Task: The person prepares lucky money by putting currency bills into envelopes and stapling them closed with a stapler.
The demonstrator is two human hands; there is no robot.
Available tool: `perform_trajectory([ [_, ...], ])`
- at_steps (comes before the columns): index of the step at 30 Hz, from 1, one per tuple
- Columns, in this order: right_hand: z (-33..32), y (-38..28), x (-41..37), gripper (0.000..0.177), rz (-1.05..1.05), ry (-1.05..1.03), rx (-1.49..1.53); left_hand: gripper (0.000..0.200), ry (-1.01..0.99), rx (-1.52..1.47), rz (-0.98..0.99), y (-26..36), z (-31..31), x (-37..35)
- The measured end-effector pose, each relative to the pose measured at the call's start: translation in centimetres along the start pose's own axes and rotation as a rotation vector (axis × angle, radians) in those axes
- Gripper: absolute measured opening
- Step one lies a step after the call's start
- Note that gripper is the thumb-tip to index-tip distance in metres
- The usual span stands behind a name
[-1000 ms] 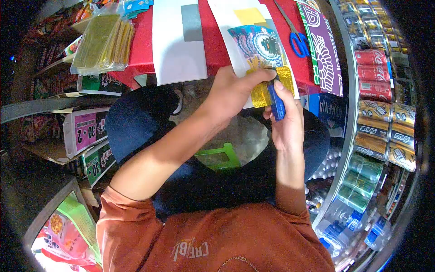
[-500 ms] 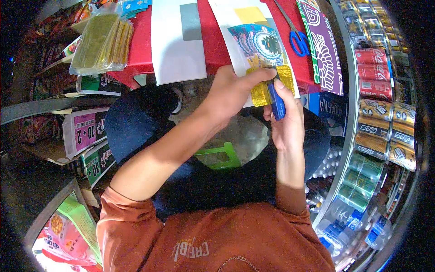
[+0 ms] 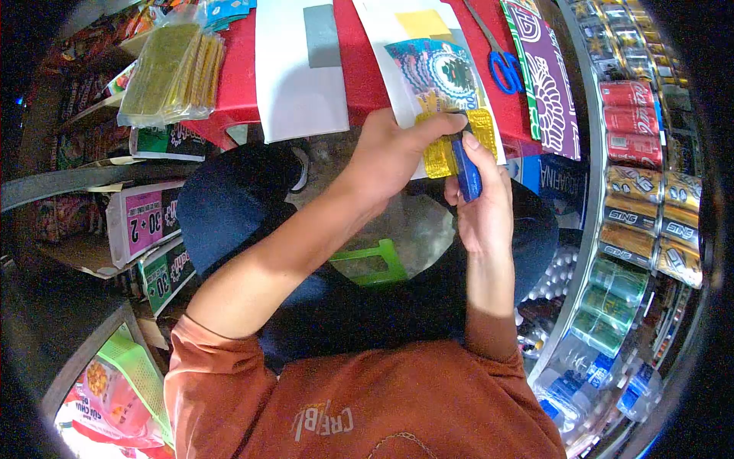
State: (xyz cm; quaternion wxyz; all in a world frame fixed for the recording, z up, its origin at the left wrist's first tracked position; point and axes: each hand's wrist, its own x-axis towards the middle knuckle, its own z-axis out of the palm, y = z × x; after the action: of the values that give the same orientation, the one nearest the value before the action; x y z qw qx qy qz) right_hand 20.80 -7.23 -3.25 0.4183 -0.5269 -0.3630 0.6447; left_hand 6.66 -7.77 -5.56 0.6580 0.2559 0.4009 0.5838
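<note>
My left hand (image 3: 390, 149) pinches the left part of a shiny yellow packet (image 3: 480, 131), its thumb lying across the top. A dark blue stick-shaped object (image 3: 468, 172) is in my right hand (image 3: 485, 187), with the thumb along its side and its upper end against the packet. Just beyond the packet, a patterned blue and yellow sheet (image 3: 447, 73) lies over a white sheet (image 3: 375, 23). Blue-handled scissors (image 3: 505, 70) rest on the red table (image 3: 355, 61) to the right of these sheets.
Another white sheet (image 3: 298, 92) with a grey patch hangs over the table's near edge. Bagged yellow sheets (image 3: 164, 73) are at the left corner, a purple patterned pack (image 3: 556, 92) at the right. Shelves of goods flank both sides; a green plastic piece (image 3: 382, 264) is below.
</note>
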Motion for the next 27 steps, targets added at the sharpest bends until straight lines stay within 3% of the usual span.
perform_trajectory([
  [27,-0.06,0.26,0.03,0.025,0.029,-0.008,0.025,0.035,0.016,-0.024,0.029,0.05,0.15,-0.11],
])
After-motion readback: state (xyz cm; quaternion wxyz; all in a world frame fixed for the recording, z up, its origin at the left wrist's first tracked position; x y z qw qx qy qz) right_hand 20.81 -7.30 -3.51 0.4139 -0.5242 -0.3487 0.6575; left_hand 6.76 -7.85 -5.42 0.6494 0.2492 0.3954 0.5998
